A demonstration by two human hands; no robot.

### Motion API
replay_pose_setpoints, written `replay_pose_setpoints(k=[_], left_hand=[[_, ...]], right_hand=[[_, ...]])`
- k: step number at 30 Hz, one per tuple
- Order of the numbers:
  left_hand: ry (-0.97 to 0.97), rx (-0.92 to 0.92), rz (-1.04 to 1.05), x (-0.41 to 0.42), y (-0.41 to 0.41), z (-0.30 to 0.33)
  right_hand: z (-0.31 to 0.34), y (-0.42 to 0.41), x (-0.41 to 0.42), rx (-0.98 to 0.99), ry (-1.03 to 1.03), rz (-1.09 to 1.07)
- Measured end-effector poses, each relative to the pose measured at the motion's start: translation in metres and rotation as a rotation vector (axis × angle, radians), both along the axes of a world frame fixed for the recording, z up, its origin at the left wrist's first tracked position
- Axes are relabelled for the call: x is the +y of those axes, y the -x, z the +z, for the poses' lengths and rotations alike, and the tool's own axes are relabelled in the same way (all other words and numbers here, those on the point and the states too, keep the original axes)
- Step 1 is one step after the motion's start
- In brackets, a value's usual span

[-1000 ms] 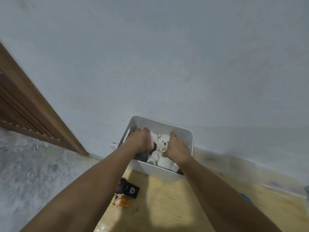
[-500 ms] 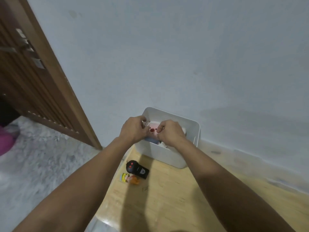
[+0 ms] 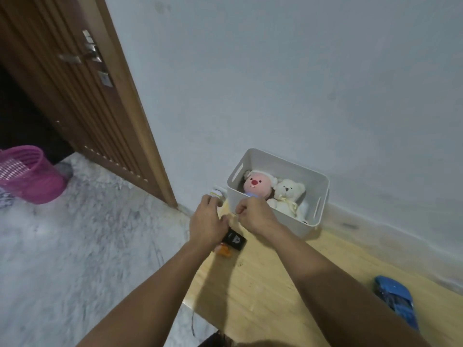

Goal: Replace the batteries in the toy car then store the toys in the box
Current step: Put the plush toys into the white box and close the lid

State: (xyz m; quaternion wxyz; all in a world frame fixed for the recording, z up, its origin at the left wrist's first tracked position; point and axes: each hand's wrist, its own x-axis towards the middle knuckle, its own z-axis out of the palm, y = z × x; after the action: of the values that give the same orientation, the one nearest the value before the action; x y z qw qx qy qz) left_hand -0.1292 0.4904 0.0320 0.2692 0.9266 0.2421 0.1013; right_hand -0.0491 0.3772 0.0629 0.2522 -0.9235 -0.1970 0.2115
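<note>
My left hand (image 3: 208, 222) is covering part of the black remote (image 3: 234, 240) and orange toy (image 3: 223, 251); my right hand's (image 3: 254, 216) fingertips are curling out of sight.

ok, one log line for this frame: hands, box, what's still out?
left hand: over black remote | right hand: by white box wall, grip unclear | in box: pink plush, white bear | out: blue toy car

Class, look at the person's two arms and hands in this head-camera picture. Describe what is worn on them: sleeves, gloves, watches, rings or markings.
Both forearms are bare up to the bottom edge of the picture: no sleeve shows. The left hand and the right hand wear no gloves. No watch, bracelet or ring is visible on either wrist or on the fingers that show, and no markings can be made out.
</note>
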Motion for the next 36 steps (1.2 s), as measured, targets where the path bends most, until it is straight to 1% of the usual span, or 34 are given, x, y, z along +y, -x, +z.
replay_pose_setpoints(k=[6, 9, 12, 14, 19, 21, 23, 24, 26, 28, 33, 36], left_hand=[[0.072, 0.284, 0.064, 0.001, 0.022, -0.038], [0.102, 0.368, 0.068, -0.006, 0.027, -0.051], [0.099, 0.414, 0.062, -0.017, 0.031, -0.062], [0.071, 0.39, 0.057, -0.022, 0.034, -0.067], [0.02, 0.255, 0.013, -0.014, 0.045, -0.08], [-0.001, 0.166, -0.022, -0.012, 0.049, -0.083], [0.039, 0.078, -0.012, -0.011, 0.052, -0.088], [0.08, 0.079, -0.011, -0.01, 0.054, -0.087], [0.112, 0.134, -0.018, -0.008, 0.056, -0.088], [0.143, 0.149, 0.009, -0.004, 0.055, -0.089], [0.163, 0.137, 0.193, 0.002, 0.054, -0.08], [0.23, 0.101, 0.215, 0.001, 0.054, -0.078]], right_hand=[[-0.044, 0.006, 0.0, 0.054, 0.118, 0.034], [-0.058, 0.009, 0.002, 0.052, 0.159, 0.081], [-0.069, 0.013, 0.007, -0.008, 0.208, 0.172], [-0.078, 0.015, 0.009, -0.036, 0.252, 0.224], [-0.085, 0.009, 0.01, -0.073, 0.307, 0.279], [-0.087, 0.005, 0.01, -0.094, 0.328, 0.284], [-0.087, 0.002, 0.01, -0.107, 0.345, 0.274], [-0.087, 0.002, 0.011, -0.113, 0.35, 0.276], [-0.087, 0.001, 0.012, -0.109, 0.367, 0.288], [-0.087, 0.001, 0.011, -0.102, 0.397, 0.288], [-0.088, 0.001, 0.004, -0.105, 0.438, 0.235], [-0.088, 0.004, 0.003, -0.102, 0.397, 0.201]])
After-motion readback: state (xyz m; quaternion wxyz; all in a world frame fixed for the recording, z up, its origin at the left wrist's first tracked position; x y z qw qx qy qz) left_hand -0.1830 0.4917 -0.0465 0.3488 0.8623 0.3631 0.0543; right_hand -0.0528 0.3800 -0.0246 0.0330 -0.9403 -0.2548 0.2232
